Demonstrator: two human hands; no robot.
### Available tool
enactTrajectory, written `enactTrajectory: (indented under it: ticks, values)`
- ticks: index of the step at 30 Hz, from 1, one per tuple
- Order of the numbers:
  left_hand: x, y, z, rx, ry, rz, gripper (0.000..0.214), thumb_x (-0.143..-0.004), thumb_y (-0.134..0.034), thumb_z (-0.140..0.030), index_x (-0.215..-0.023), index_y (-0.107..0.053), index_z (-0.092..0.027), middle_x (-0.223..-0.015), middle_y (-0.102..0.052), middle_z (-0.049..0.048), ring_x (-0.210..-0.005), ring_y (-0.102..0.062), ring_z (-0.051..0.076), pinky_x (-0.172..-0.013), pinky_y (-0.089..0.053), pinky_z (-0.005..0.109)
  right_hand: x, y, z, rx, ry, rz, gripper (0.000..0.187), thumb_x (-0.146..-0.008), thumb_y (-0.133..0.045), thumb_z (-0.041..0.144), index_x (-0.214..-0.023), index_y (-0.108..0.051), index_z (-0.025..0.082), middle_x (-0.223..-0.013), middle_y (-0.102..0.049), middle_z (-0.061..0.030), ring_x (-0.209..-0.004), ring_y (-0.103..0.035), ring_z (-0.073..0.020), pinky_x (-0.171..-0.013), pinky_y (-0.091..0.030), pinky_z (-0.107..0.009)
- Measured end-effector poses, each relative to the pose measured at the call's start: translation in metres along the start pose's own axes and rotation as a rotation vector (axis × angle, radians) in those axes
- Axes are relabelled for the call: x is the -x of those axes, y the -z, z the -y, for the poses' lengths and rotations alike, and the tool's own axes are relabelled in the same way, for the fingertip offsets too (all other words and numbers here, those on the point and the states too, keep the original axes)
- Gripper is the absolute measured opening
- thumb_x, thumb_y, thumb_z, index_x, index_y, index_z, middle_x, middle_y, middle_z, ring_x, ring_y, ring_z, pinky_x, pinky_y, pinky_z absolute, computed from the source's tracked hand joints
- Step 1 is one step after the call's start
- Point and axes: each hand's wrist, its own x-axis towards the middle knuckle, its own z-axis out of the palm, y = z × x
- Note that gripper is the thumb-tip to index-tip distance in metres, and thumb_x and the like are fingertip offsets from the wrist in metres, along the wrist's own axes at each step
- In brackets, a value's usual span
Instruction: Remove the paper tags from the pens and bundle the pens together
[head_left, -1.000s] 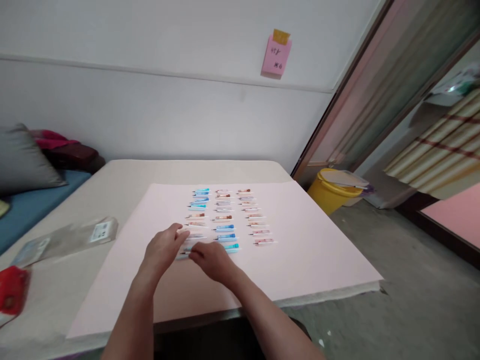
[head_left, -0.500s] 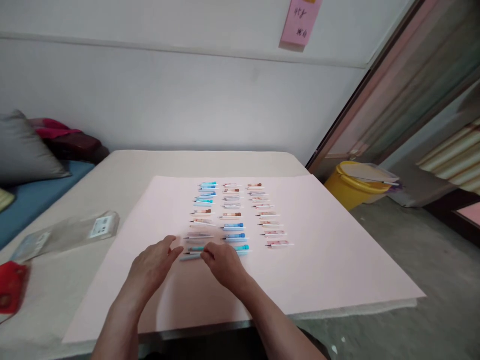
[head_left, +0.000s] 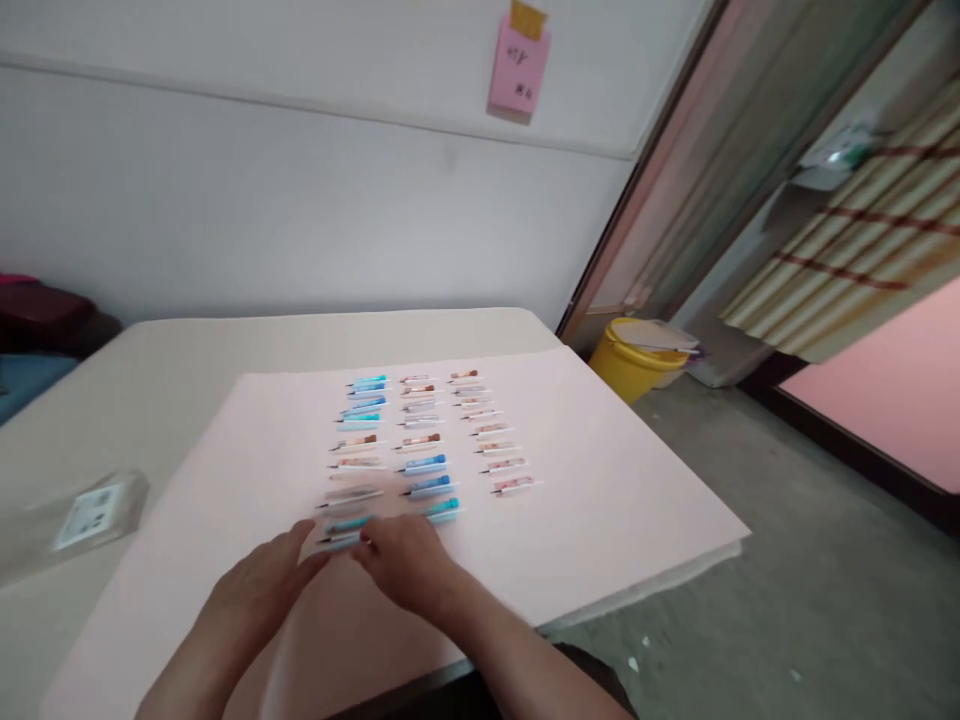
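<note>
A slim teal and pale-blue pen with a dark tip [head_left: 345, 539] is laid near the front edge of the desk [head_left: 187, 350], at the near end of a left-hand column, on a large pale-pink sheet [head_left: 615, 520]. Its right part is covered by the right hand [head_left: 401, 560], whose fingers are drawn narrowly together; whether the pen is gripped or merely touched cannot be told. The left hand [head_left: 262, 580] is held just beside the dark tip, thumb and forefinger spread apart. Beyond the right hand's knuckles, a teal-capped pen [head_left: 442, 508] is placed at the near end of the middle column. A third column, ended by a slim pink-patterned pen [head_left: 514, 486], is set towards the desk's right edge. A clear plastic bag with a white label [head_left: 90, 515] is left on the desk's left side, and a round yellow bucket [head_left: 626, 365] is seen beyond its far right corner.
</note>
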Motion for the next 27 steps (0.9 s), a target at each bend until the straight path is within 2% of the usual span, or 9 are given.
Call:
enactTrajectory:
  ticks: [3,6,10,14,20,24,27]
  values:
    - [-0.006,-0.003,0.007,0.04,-0.033,0.031,0.055,-0.08,-0.035,-0.06,-0.123,-0.048,-0.028,-0.122,-0.059,0.0063,-0.11,-0.054,0.027,-0.09,-0.037,0.039,0.001,-0.007,-0.001,0.074,0.069,0.021,0.029,-0.087,-0.046,0.039,-0.089,-0.064,0.017,-0.079,-0.07,-0.008,-0.072,-0.065,-0.0234,-0.061,-0.047,-0.031]
    - [-0.01,-0.006,0.01,0.02,0.009,-0.001,0.059,-0.079,-0.037,-0.059,-0.125,-0.047,-0.024,-0.123,-0.058,0.0101,-0.114,-0.051,0.029,-0.093,-0.036,0.04,0.006,-0.019,-0.005,0.161,0.156,0.07,0.023,-0.081,-0.055,0.035,-0.084,-0.064,0.014,-0.077,-0.068,-0.0088,-0.071,-0.064,-0.0247,-0.058,-0.048,-0.033]
    - [-0.011,-0.006,0.003,0.047,-0.038,0.05,0.057,-0.081,-0.035,-0.057,-0.125,-0.048,-0.025,-0.117,-0.062,0.0091,-0.109,-0.055,0.027,-0.092,-0.037,0.039,0.018,-0.036,-0.01,0.262,0.276,-0.062,0.017,-0.08,-0.055,0.027,-0.085,-0.062,0.013,-0.081,-0.064,-0.0102,-0.075,-0.06,-0.0242,-0.06,-0.048,-0.035]
    - [-0.011,-0.006,-0.004,0.026,-0.027,0.063,0.05,-0.081,-0.037,-0.05,-0.123,-0.05,-0.025,-0.115,-0.063,0.0081,-0.105,-0.057,0.027,-0.089,-0.039,0.038,0.027,-0.042,-0.007,0.287,0.292,-0.127,0.012,-0.082,-0.053,0.023,-0.084,-0.059,0.013,-0.078,-0.061,-0.0087,-0.073,-0.057,-0.0231,-0.061,-0.046,-0.036]
    - [-0.006,-0.002,-0.007,0.024,-0.043,0.048,0.051,-0.08,-0.039,-0.049,-0.121,-0.053,-0.023,-0.121,-0.06,0.0082,-0.11,-0.055,0.028,-0.089,-0.039,0.037,0.021,-0.046,-0.004,0.288,0.261,-0.086,0.012,-0.082,-0.054,0.022,-0.084,-0.06,0.013,-0.079,-0.06,-0.0097,-0.072,-0.056,-0.0224,-0.06,-0.046,-0.036]
    - [-0.002,0.002,-0.011,0.048,-0.049,0.05,0.05,-0.079,-0.04,-0.049,-0.121,-0.053,-0.025,-0.123,-0.059,0.007,-0.111,-0.054,0.028,-0.09,-0.039,0.036,0.023,-0.041,-0.003,0.291,0.264,-0.067,0.012,-0.083,-0.053,0.021,-0.087,-0.06,0.012,-0.082,-0.061,-0.01,-0.075,-0.056,-0.023,-0.062,-0.047,-0.036]
    - [-0.001,0.001,-0.009,0.048,-0.042,0.037,0.054,-0.079,-0.042,-0.049,-0.124,-0.052,-0.022,-0.125,-0.057,0.0093,-0.114,-0.052,0.028,-0.093,-0.036,0.038,0.026,-0.038,-0.003,0.289,0.266,-0.053,0.012,-0.082,-0.052,0.019,-0.088,-0.06,0.012,-0.082,-0.06,-0.0099,-0.077,-0.056,-0.0237,-0.064,-0.047,-0.037]
